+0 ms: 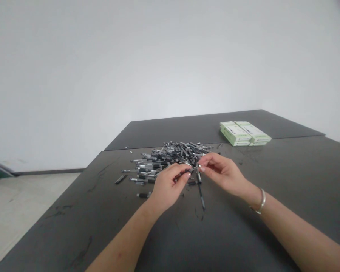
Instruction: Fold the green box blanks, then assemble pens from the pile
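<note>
Between the thumb and fingers of my left hand (167, 186) is a dark pen (188, 170), its end pointing right. My right hand (226, 173) meets that end with thumb and forefinger pinched. Whatever small piece is in this pinch is too small to make out. Just beyond both hands spreads a heap of black and clear pens (172, 153) and pen parts, partly hidden by my left hand. Below my fingertips a thin dark pen or refill (201, 198) lies pointing toward me.
Green and white boxes (245, 133) are stacked at the back right of the dark table (82, 211). A short black pen part (120, 179) lies left of the heap, and small pale pieces (130, 152) lie behind it. A white wall (158, 68) stands behind the table.
</note>
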A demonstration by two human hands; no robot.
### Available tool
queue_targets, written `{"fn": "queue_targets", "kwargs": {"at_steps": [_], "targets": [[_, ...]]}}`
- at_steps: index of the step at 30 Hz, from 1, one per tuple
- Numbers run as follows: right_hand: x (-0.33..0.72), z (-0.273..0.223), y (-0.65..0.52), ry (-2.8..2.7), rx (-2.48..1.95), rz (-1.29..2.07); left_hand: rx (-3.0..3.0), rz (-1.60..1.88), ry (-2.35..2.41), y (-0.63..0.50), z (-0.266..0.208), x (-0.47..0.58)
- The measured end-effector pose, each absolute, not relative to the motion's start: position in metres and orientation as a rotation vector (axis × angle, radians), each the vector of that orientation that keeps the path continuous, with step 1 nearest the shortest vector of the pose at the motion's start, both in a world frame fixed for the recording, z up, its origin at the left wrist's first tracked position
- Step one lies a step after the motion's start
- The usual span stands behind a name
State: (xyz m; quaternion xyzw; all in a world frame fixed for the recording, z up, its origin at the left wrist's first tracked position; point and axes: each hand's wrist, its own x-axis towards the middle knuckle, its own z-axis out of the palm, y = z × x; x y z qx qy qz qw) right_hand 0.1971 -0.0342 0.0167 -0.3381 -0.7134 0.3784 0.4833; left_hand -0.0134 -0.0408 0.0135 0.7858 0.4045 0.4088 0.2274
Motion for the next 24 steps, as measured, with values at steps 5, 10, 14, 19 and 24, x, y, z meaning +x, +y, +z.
{"fn": "queue_targets", "kwargs": {"at_steps": [5, 10, 14, 19, 24], "targets": [[0.1967, 0.0177, -0.0345, -1.788, -0.857, 0.849, 2.200, 1.097, 1.123, -0.0422, 0.0139, -0.0131], [0.1964, 0.0183, -0.0352, -1.767, -0.866, 0.832, 2.207, 1.087, 1.137, -0.0426, 0.0151, -0.0129], [0.1963, 0.0189, -0.0357, -1.755, -0.866, 0.835, 2.213, 1.084, 1.133, -0.0426, 0.0161, -0.0128], [0.1956, 0.0208, -0.0370, -1.803, -0.888, 0.783, 2.211, 1.090, 1.116, -0.0435, 0.0169, -0.0123], [0.1976, 0.0221, -0.0369, -1.796, -0.899, 0.741, 2.204, 1.077, 1.124, -0.0439, 0.0173, -0.0123]]}}
